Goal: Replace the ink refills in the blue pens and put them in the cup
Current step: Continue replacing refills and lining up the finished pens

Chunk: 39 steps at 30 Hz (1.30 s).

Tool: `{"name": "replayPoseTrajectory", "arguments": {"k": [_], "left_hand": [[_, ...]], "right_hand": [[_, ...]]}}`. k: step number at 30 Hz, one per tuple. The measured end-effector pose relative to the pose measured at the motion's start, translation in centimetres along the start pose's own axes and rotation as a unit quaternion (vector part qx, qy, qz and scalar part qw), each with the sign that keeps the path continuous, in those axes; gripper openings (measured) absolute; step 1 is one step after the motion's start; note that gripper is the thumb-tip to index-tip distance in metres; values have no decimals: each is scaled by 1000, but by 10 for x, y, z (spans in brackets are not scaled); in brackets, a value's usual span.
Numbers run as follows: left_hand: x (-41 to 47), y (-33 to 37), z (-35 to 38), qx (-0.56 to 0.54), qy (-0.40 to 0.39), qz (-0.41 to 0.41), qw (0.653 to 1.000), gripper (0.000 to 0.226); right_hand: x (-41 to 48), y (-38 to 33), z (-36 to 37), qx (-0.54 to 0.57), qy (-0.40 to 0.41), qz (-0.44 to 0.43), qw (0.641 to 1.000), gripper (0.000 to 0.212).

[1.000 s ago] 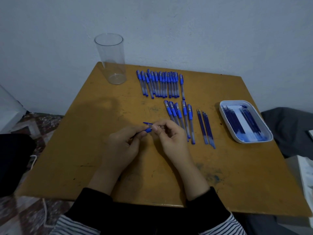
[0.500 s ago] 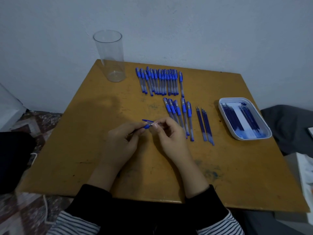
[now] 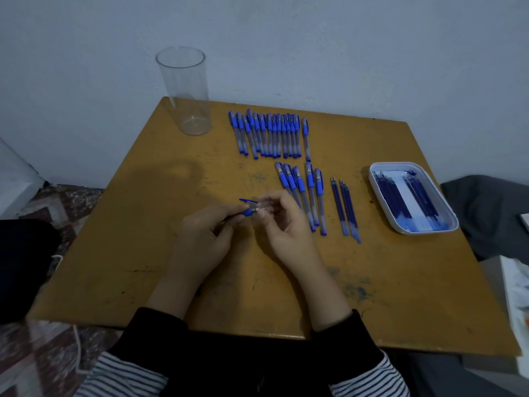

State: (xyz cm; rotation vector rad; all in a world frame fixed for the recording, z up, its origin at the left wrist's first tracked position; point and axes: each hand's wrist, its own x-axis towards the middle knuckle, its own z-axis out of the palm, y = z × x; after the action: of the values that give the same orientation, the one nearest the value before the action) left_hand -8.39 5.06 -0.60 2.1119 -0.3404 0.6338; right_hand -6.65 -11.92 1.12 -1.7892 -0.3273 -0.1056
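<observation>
Head view: over the tabletop (image 3: pixel 143 253), the left hand (image 3: pixel 200 239) pinches a blue pen (image 3: pixel 247 212) by its grip, tip pointing right. The right hand (image 3: pixel 283 224) curls its fingers at that tip; whether they grip it, I cannot tell. The hands are nearly touching. The cup (image 3: pixel 183 90) stands at the far left corner.
</observation>
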Motion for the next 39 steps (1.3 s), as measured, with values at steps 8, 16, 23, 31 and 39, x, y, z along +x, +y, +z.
{"name": "replayPoseTrajectory", "arguments": {"k": [8, 16, 23, 31, 39], "left_hand": [[0, -1, 0, 0, -10, 3, 1000, 20], [0, -1, 0, 4, -9, -1, 1000, 20], [0, 1, -1, 6, -4, -3, 1000, 20], [0, 1, -1, 8, -7, -17, 1000, 21], [0, 1, -1, 12, -4, -7, 1000, 21]], "right_hand": [[1, 2, 2, -20, 18, 12, 1000, 3], [-1, 2, 1, -29, 18, 4, 999, 7], [-1, -2, -1, 43, 17, 44, 998, 21], [0, -3, -4, 81, 4, 68, 994, 17], [1, -2, -7, 55, 29, 61, 996, 14]]}}
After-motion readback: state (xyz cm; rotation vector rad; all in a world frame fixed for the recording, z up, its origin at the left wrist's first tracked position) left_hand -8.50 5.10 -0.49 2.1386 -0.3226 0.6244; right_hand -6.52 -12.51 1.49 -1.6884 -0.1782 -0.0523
